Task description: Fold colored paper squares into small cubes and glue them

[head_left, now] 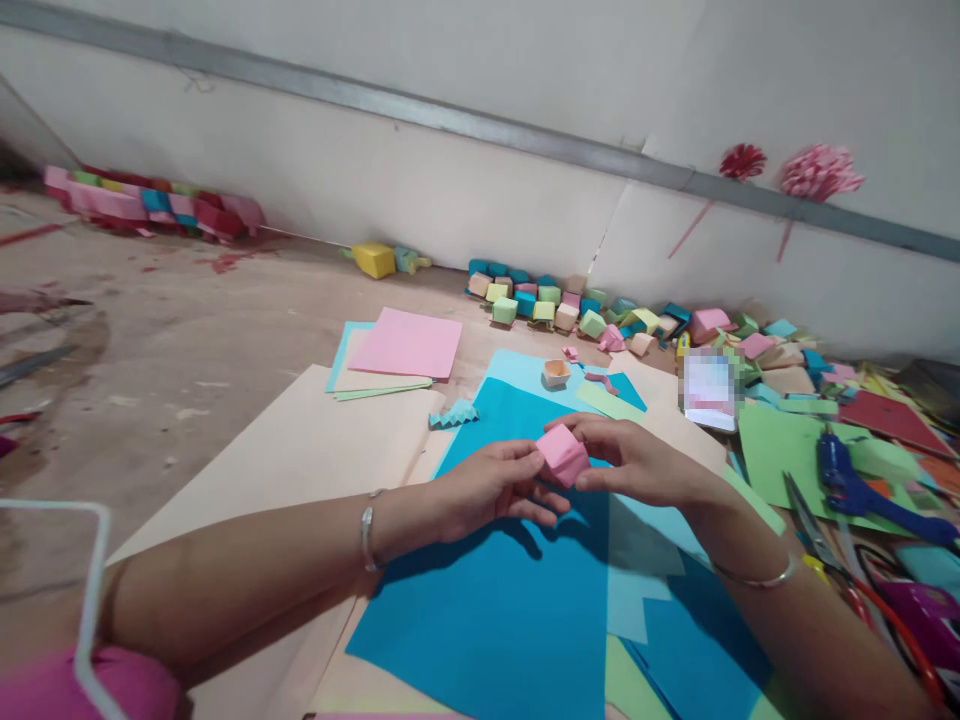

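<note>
A small pink folded paper cube point(562, 455) is held between both my hands above a large blue paper sheet point(510, 610). My left hand point(491, 490) pinches its left side with curled fingers. My right hand point(637, 460) closes over its right side and top. Each wrist wears a thin bangle.
A pink sheet point(405, 343) lies on stacked paper at the back. Several coloured paper cubes point(540, 300) line the wall. A small orange paper cup point(556, 373) and a folded blue strip point(454, 413) lie ahead. Scissors point(814, 530) and a blue glue gun point(862, 490) sit right, on green paper point(772, 450).
</note>
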### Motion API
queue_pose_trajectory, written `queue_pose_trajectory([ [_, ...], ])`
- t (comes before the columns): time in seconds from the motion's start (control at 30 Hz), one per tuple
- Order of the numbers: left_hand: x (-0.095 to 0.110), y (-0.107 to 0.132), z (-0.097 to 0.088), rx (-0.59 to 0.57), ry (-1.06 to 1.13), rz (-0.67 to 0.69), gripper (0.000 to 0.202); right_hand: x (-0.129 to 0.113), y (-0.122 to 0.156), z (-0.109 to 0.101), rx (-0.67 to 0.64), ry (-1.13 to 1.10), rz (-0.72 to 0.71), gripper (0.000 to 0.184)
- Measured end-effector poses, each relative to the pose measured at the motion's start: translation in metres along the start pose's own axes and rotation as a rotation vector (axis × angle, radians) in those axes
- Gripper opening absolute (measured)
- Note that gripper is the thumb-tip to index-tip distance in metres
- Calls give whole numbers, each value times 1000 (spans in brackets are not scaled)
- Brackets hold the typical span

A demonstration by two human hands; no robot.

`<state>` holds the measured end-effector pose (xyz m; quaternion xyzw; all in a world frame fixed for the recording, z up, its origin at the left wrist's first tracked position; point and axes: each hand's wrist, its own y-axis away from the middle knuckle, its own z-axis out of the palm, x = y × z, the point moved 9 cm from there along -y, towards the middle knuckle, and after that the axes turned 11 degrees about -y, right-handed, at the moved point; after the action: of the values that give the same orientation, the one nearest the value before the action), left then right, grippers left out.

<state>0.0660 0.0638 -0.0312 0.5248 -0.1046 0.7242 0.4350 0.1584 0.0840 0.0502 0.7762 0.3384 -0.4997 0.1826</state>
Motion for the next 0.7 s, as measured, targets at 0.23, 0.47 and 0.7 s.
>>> queue_pose_trajectory([
  [0.23,6,2,1,24,110,11,31,3,2,0,60,113,79,16],
  [0.47,10,2,-7,114,223,50,25,-17,8,1,239,293,-43,22],
  [0.7,15,2,-11,111,281,131,25,-41,18,-1,529,569,-293,13],
])
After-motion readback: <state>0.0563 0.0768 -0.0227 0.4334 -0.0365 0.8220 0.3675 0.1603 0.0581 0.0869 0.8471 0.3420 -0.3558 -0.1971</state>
